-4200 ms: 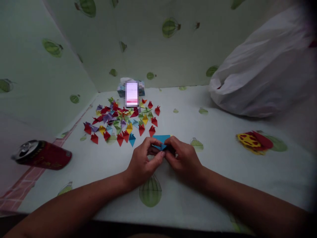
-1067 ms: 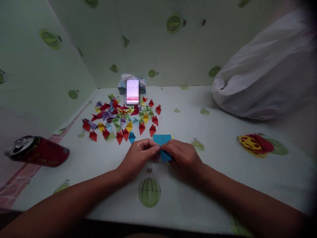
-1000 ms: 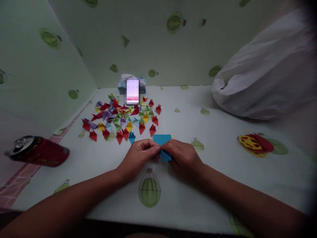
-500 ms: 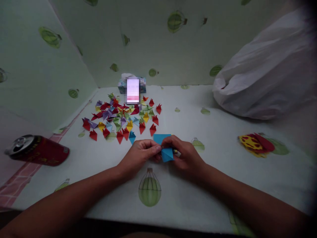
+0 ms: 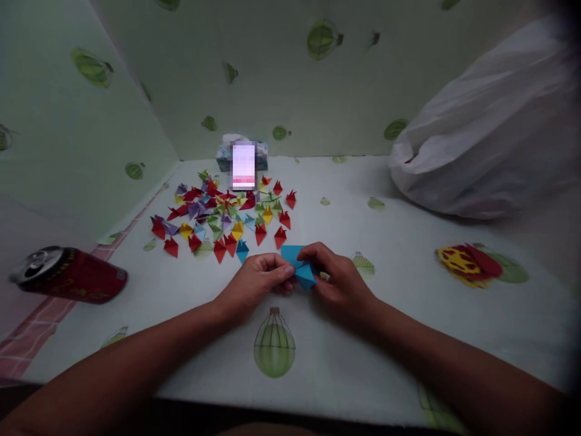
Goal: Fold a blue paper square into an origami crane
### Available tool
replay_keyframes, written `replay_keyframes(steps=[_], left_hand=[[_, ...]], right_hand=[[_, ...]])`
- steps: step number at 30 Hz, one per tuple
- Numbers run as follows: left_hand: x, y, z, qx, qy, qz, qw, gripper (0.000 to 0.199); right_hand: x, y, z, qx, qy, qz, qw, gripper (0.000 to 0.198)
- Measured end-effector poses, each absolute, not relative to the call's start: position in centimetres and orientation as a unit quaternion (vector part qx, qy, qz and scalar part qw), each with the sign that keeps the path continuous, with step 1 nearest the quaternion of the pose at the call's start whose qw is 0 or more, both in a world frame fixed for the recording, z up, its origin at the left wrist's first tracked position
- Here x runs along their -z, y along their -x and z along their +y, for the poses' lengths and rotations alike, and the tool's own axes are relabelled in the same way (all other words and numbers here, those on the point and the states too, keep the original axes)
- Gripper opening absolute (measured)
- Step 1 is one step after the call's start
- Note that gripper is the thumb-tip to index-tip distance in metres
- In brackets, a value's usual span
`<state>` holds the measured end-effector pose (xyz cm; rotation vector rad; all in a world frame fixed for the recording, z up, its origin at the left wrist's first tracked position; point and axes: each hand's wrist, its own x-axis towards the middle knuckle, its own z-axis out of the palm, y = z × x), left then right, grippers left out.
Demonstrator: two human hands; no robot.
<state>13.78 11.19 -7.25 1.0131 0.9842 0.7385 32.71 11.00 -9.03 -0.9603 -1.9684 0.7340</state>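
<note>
Above the front middle of the table, my left hand (image 5: pixel 261 280) pinches a small folded piece of blue origami paper (image 5: pixel 305 277) between thumb and fingers. On the piece's other side, my right hand (image 5: pixel 338 275) has its fingers curled close around the edge; whether they grip it is partly hidden. Just behind the hands lies a flat blue paper sheet (image 5: pixel 292 250), partly covered by my right fingers. A blue folded paper shape (image 5: pixel 242 250) rests a little left of that sheet, at the near edge of a spread of many-coloured folded paper pieces (image 5: pixel 218 212).
A phone (image 5: pixel 244 165) with a lit, blurred screen leans on a tissue box (image 5: pixel 262 155) at the back. At the left a red drink can (image 5: pixel 86 275) stands. A white plastic bag (image 5: pixel 481 133) sits at the right, with red and yellow cutouts (image 5: pixel 467 263) before it.
The folded blue piece has turned from a squarish flap facing me to a narrower, slanted point. My right fingers have shifted slightly up and away from its lower edge.
</note>
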Motion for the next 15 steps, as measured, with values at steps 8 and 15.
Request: replay_keyframes(steps=[8,15], left_hand=[[7.3,-13.87,11.09,-0.345,-0.499,0.445,0.659,0.024],[7.52,-13.98,11.01,-0.357,-0.498,0.451,0.649,0.023]], right_hand=[[9.05,-32.39,10.82,-0.414,0.407,-0.711,0.398,0.022],[9.25,-32.28,11.05,-0.489,0.395,-0.663,0.407,0.022]])
